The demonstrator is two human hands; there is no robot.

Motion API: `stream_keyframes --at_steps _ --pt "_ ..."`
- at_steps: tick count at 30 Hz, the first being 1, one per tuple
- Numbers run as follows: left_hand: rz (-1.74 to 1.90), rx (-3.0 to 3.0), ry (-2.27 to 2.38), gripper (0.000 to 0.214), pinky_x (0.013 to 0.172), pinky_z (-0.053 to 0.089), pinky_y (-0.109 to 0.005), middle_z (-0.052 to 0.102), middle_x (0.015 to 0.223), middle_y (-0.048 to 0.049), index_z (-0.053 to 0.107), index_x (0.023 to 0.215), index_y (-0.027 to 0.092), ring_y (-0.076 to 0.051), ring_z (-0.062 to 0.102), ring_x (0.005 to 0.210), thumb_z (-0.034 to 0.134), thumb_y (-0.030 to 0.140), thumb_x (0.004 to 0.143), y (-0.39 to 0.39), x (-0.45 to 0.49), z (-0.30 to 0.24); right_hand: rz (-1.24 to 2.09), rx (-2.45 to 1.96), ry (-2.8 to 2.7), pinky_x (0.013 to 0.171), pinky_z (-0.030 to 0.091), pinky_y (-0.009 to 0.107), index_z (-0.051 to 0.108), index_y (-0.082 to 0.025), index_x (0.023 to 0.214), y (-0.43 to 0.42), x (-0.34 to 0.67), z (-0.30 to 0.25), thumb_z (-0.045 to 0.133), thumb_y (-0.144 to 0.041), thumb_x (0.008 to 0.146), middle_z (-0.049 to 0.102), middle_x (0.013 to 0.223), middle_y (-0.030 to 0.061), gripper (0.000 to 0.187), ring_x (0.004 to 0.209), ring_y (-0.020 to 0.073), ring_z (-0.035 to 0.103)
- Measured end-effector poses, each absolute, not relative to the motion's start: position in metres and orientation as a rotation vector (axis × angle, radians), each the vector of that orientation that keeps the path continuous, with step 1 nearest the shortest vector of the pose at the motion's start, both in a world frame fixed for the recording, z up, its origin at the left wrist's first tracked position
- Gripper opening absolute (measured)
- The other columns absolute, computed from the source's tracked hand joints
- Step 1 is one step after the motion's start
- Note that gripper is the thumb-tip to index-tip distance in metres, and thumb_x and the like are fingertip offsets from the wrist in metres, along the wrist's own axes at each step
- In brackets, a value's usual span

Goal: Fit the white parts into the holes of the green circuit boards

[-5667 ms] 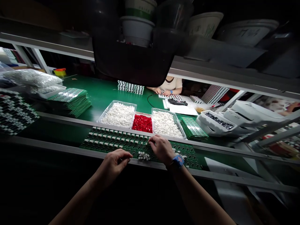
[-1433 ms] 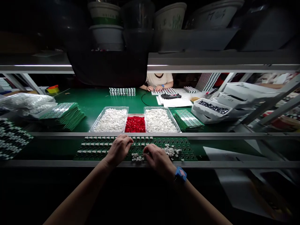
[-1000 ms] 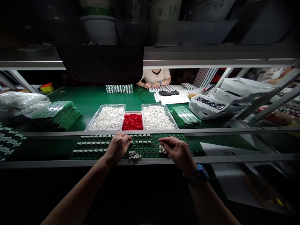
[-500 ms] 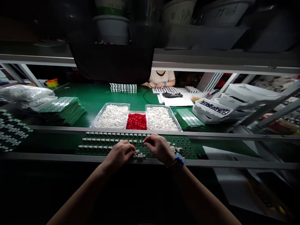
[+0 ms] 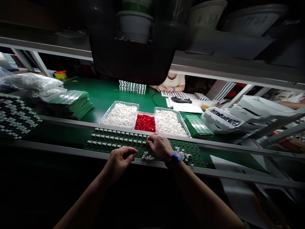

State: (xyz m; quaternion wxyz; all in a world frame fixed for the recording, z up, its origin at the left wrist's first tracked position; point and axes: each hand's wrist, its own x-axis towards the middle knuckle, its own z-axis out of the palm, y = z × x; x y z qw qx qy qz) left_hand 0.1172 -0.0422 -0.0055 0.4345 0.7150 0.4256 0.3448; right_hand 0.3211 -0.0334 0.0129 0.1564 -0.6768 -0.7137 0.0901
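Note:
Green circuit boards lie side by side in a long strip before me, with rows of small white connectors standing on their left part. My left hand is at the near edge of the boards, thumb and forefinger pinched; what is between them is too small to make out. Over the middle of the boards, my right hand has its fingertips down at the end of a connector row. Its fingers are closed and hide whatever they hold. A loose pile of white connectors lies between my hands, and more loose connectors lie right of my right wrist.
Beyond the front rail stand two clear trays of white parts and a box of red parts. Board stacks flank them. White bins stand right. A co-worker sits opposite; a shelf hangs overhead.
The view has tilted and shifted. My left hand has drawn back from the loose pile of connectors towards the left. My right hand stays over the boards, its fingertips now lower at the row.

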Motion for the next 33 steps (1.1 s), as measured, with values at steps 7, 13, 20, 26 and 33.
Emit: stream_keyframes --at_steps 7,13,20,26,33 --pt "0.798 1.380 0.972 0.020 0.060 0.049 -0.022 0.067 0.069 -0.0018 0.066 0.089 0.015 -0.013 0.063 0.063 0.065 0.029 0.075 -0.062 0.107 -0.011 0.273 -1.960 -2.083 0.074 0.041 0.025 0.069 -0.019 0.085 -0.034 0.319 0.019 0.056 -0.021 0.085 0.067 0.093 0.0051 0.014 0.084 0.0160 0.060" --pt "0.765 1.456 1.041 0.020 0.064 0.051 -0.024 0.069 0.075 -0.0033 0.067 0.083 0.015 -0.016 0.064 0.068 0.069 0.031 0.073 -0.072 0.102 -0.011 0.270 -1.981 -2.081 0.074 0.041 0.025 0.070 -0.019 0.086 -0.033 0.319 0.020 0.055 -0.021 0.085 0.067 0.093 0.0054 0.014 0.083 0.0166 0.060" --pt "0.791 1.356 1.089 0.027 0.061 0.053 -0.025 0.073 0.076 -0.0051 0.073 0.089 0.015 -0.017 0.067 0.065 0.070 0.036 0.072 -0.082 0.103 -0.020 0.280 -1.952 -2.054 0.075 0.041 0.026 0.069 -0.019 0.083 -0.031 0.323 0.015 0.056 -0.021 0.084 0.067 0.092 0.0047 0.013 0.085 0.0168 0.060" --pt "0.829 1.303 1.070 0.028 0.067 0.056 -0.025 0.074 0.081 -0.0056 0.072 0.094 0.015 -0.018 0.069 0.071 0.070 0.035 0.074 -0.086 0.099 -0.026 0.285 -1.947 -2.085 0.076 0.041 0.025 0.069 -0.018 0.085 -0.030 0.323 0.017 0.055 -0.020 0.085 0.067 0.092 0.0054 0.014 0.085 0.0163 0.059" --pt "0.783 1.315 1.079 0.028 0.066 0.055 -0.024 0.075 0.081 -0.0052 0.072 0.096 0.016 -0.018 0.070 0.072 0.071 0.033 0.074 -0.091 0.095 -0.021 0.270 -1.949 -2.086 0.076 0.041 0.026 0.069 -0.017 0.084 -0.031 0.321 0.018 0.055 -0.021 0.085 0.066 0.093 0.0060 0.014 0.084 0.0169 0.059"
